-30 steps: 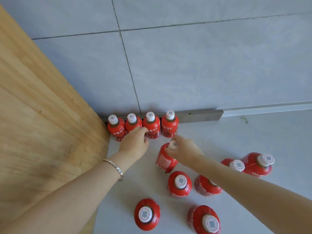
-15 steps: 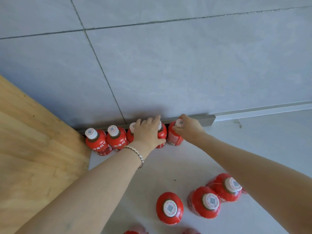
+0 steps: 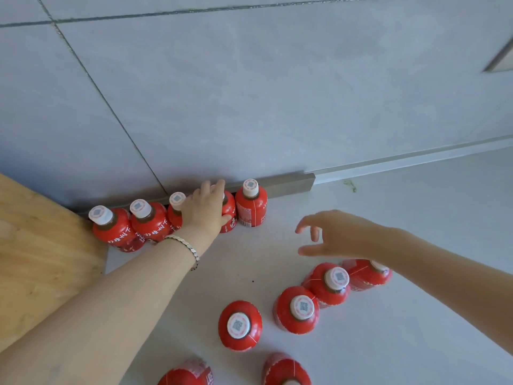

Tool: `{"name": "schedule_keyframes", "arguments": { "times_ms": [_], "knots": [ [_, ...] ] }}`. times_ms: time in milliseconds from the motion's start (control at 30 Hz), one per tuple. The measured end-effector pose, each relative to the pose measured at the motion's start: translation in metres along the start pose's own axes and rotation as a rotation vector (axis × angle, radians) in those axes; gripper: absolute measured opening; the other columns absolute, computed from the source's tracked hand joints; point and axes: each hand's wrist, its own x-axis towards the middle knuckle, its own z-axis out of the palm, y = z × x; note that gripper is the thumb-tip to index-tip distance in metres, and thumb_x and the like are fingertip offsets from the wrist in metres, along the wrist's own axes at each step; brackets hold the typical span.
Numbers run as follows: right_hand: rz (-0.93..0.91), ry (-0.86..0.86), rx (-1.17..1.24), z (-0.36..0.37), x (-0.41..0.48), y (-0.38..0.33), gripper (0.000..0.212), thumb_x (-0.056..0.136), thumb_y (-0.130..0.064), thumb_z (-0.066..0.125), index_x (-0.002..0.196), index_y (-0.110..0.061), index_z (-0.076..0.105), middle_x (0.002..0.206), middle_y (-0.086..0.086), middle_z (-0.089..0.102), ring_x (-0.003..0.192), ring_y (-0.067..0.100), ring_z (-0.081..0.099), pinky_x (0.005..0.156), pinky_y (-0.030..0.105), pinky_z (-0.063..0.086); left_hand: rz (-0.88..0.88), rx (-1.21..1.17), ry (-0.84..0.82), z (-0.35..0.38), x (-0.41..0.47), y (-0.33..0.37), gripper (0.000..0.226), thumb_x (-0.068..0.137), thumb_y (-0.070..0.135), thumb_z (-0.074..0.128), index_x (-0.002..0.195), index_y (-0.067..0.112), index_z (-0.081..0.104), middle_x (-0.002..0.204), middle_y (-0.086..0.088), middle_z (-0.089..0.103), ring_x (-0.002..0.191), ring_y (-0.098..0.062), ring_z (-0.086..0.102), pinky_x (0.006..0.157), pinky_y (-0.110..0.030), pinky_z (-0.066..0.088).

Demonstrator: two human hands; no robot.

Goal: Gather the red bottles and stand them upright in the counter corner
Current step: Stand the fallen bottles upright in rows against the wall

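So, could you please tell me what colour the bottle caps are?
White, with a small grey printed square on top; the cap shows best in the head view.

White script on red bottle labels, blurred, unreadable, QR-like codes on caps

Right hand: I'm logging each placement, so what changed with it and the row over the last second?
The right hand carried a bottle to the wall, stood it as the fifth bottle at the row's right end, let go and drew back, fingers open and empty. The left hand stayed resting on the row's fourth bottle. The loose bottles nearer the person were not moved.
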Motion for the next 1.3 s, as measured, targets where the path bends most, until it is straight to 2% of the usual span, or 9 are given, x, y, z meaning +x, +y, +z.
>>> {"name": "schedule_keyframes", "arguments": {
  "times_ms": [167,267,433,600,667,800,933,1133,1300],
  "knots": [
    [-0.007,0.002,-0.022,0.011,-0.041,0.000,0.046,0.083,-0.057,0.054,0.124,-0.036,0.051,0.115,-0.009,0.057,0.090,0.007,0.054,0.081,0.021,0.046,0.016,-0.072,0.096,0.000,-0.023,0.005,0.073,0.084,0.025,0.064,0.145,0.011,0.025,0.146,-0.017,0.031,0.132,-0.035,0.037,0.108,-0.042,0.035],
    [-0.068,-0.002,-0.244,0.021,-0.048,-0.010,0.052,0.082,-0.053,0.058,0.129,-0.034,0.046,0.127,-0.006,0.045,0.108,0.015,0.053,0.085,0.027,0.046,0.038,-0.212,0.127,-0.007,-0.055,0.006,0.056,0.084,0.018,0.062,0.135,0.009,0.041,0.138,-0.015,0.042,0.127,-0.033,0.042,0.105,-0.040,0.038],
    [0.097,-0.155,-0.389,0.037,-0.045,-0.016,0.039,0.092,-0.017,0.051,0.130,-0.021,0.043,0.103,0.005,0.042,0.094,0.025,0.055,0.057,0.023,0.035,-0.051,-0.425,-0.220,-0.022,-0.125,0.012,0.027,0.090,0.035,0.051,0.110,0.017,0.059,0.112,-0.001,0.066,0.103,-0.018,0.060,0.087,-0.032,0.048],
    [0.097,-0.133,-0.271,0.031,-0.040,-0.021,0.036,0.089,-0.006,0.051,0.123,-0.020,0.052,0.109,0.006,0.048,0.088,0.019,0.043,0.062,0.022,0.035,0.054,-0.208,-0.401,-0.017,-0.168,0.029,0.047,0.079,0.056,0.056,0.108,0.020,0.050,0.111,0.000,0.054,0.100,-0.022,0.058,0.083,-0.034,0.046],
    [0.105,-0.070,-0.219,0.031,-0.036,-0.028,0.038,0.089,-0.006,0.052,0.123,-0.022,0.053,0.108,0.006,0.046,0.088,0.022,0.046,0.055,0.018,0.032,0.083,-0.210,-0.369,-0.009,-0.176,0.032,0.039,0.082,0.045,0.060,0.108,0.018,0.047,0.112,-0.006,0.053,0.100,-0.029,0.058,0.082,-0.035,0.047],
    [0.087,0.096,-0.051,0.031,-0.025,-0.056,0.044,0.088,-0.016,0.057,0.130,-0.025,0.046,0.120,0.009,0.049,0.106,0.029,0.056,0.073,0.025,0.041,-0.043,-0.447,-0.252,0.000,-0.178,0.019,0.023,0.083,0.033,0.061,0.089,0.017,0.046,0.089,-0.002,0.052,0.088,-0.027,0.057,0.077,-0.034,0.047],
    [0.025,0.207,0.195,0.037,-0.007,-0.098,0.040,0.088,-0.020,0.059,0.126,-0.019,0.047,0.118,0.009,0.052,0.094,0.025,0.053,0.073,0.028,0.040,-0.290,-0.643,-0.052,-0.005,-0.173,-0.020,0.024,0.083,0.032,0.063,0.083,0.016,0.046,0.082,0.000,0.056,0.079,-0.019,0.054,0.067,-0.029,0.042],
    [-0.030,0.182,0.330,0.065,0.053,-0.174,0.040,0.086,-0.025,0.061,0.122,-0.013,0.048,0.122,0.014,0.051,0.102,0.031,0.057,0.075,0.031,0.042,-0.547,-0.763,0.181,-0.005,-0.149,-0.094,0.024,0.079,0.023,0.069,0.085,0.007,0.051,0.087,-0.012,0.062,0.084,-0.029,0.059,0.072,-0.036,0.048],
    [-0.064,0.191,0.422,0.082,0.090,-0.224,0.041,0.091,-0.024,0.056,0.128,-0.009,0.045,0.125,0.018,0.048,0.108,0.037,0.055,0.089,0.036,0.045,-0.562,-0.810,0.254,0.002,-0.120,-0.136,0.015,0.078,0.015,0.067,0.081,0.007,0.054,0.085,-0.010,0.061,0.082,-0.027,0.059,0.068,-0.035,0.045]
  ]
}}
